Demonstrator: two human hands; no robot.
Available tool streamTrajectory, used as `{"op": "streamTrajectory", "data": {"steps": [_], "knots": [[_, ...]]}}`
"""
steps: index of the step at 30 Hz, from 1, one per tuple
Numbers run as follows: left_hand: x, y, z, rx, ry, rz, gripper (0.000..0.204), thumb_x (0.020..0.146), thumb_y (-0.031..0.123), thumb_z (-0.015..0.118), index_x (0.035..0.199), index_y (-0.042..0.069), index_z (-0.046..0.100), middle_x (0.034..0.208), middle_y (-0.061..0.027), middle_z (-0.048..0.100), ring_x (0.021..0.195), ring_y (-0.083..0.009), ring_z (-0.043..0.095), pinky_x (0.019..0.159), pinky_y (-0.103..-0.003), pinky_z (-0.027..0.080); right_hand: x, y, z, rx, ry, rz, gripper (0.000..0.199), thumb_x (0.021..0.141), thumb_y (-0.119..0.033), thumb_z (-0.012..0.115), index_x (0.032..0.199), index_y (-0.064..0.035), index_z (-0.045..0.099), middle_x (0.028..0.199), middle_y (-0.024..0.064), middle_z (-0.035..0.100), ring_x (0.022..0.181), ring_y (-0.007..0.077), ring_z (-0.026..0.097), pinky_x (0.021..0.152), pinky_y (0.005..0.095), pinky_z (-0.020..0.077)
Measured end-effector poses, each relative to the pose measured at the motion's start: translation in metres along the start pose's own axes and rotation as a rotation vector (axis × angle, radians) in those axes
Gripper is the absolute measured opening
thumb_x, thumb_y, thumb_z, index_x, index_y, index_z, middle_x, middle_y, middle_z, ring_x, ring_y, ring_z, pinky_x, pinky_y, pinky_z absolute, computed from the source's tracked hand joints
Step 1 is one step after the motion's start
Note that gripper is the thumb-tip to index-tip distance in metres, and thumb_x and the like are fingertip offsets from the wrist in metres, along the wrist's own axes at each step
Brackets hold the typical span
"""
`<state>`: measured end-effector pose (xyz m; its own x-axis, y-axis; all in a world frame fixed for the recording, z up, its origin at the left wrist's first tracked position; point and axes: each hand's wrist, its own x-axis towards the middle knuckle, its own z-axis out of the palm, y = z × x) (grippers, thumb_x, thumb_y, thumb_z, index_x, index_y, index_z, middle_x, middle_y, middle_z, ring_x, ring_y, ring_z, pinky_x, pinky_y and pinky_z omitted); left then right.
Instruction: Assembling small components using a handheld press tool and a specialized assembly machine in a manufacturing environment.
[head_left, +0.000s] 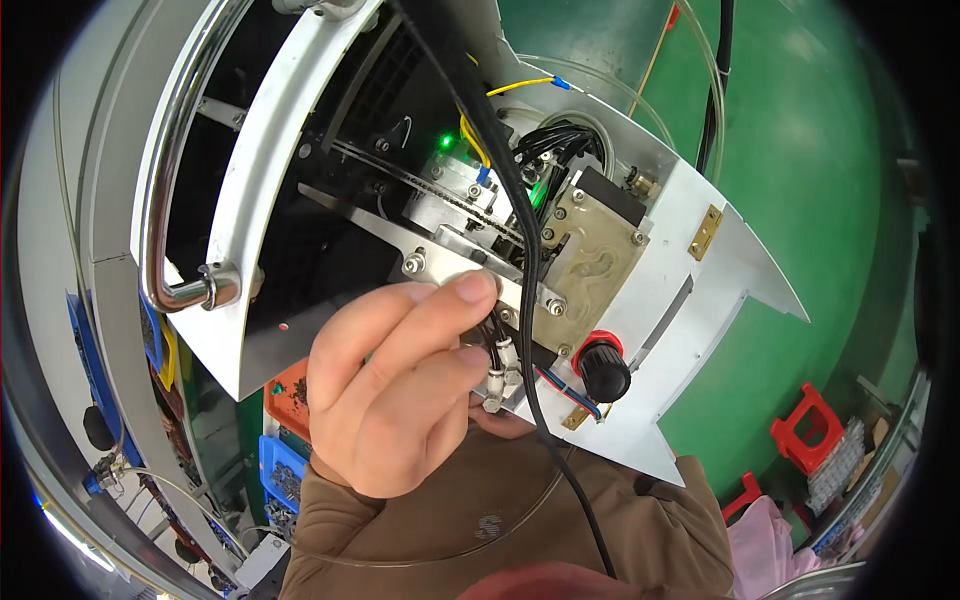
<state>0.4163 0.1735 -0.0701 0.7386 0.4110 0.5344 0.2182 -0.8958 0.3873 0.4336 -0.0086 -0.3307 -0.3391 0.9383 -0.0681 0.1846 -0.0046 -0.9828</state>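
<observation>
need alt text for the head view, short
A hand pinches small hose fittings on the underside of an open white machine, beside a black cable and a red-and-black knob, above a green floor.

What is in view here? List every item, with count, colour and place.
machine panel: one, white, centre, opened up
chrome handle: one, silver, left
black cable: one, running down the centre
green light: one, inside the machine
knob: one, black with a red collar, right of the hand
air fittings: several, silver, at the fingertips
stools: two, red, on the green floor at lower right
bins: blue, lower left
left hand: one, grip closed on the air fittings
right hand: mostly hidden
</observation>
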Motion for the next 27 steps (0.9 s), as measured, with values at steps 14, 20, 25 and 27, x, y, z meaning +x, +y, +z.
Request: {"op": "streamTrajectory", "data": {"steps": [14,20,25,27], "knots": [[-0.003,-0.007,0.005,0.093,0.092,0.115,0.019,0.074,-0.005,0.076,0.091,0.000,0.069,0.109,-0.0171,0.075,0.094,-0.0289,0.067,0.078,-0.032,0.059,-0.016,-0.004,-0.007,0.052,-0.009,0.029,0.013,0.097,-0.010,0.071,0.108,-0.0046,0.070,0.096,0.0092,0.070,0.088,0.0212,0.067,0.075,0.0344,0.0512],[-0.005,-0.012,0.007,0.081,0.105,0.126,0.026,0.069,-0.008,0.076,0.094,-0.001,0.071,0.113,-0.0140,0.074,0.096,-0.0273,0.066,0.078,-0.032,0.057,-0.036,-0.032,-0.017,0.211,0.041,0.043,0.012,0.097,-0.010,0.071,0.108,-0.0048,0.070,0.095,0.0086,0.070,0.087,0.0212,0.067,0.075,0.0341,0.0510],[-0.005,-0.016,0.009,0.057,0.132,0.166,0.024,0.070,-0.005,0.075,0.094,-0.002,0.071,0.114,-0.0141,0.073,0.096,-0.0270,0.066,0.076,-0.033,0.056,-0.072,-0.070,-0.039,0.429,0.064,0.137,0.015,0.095,-0.011,0.074,0.108,-0.0041,0.071,0.104,0.0104,0.070,0.099,0.0265,0.068,0.086,0.0371,0.0524],[-0.005,-0.016,0.009,0.045,0.136,0.174,0.023,0.071,-0.004,0.075,0.093,-0.002,0.070,0.113,-0.0141,0.073,0.096,-0.0273,0.066,0.076,-0.033,0.055,-0.089,-0.075,-0.053,0.528,0.011,0.067,0.025,0.099,-0.016,0.069,0.119,-0.0014,0.069,0.122,0.0152,0.068,0.125,0.0332,0.060,0.106,0.0449,0.0458]]}}
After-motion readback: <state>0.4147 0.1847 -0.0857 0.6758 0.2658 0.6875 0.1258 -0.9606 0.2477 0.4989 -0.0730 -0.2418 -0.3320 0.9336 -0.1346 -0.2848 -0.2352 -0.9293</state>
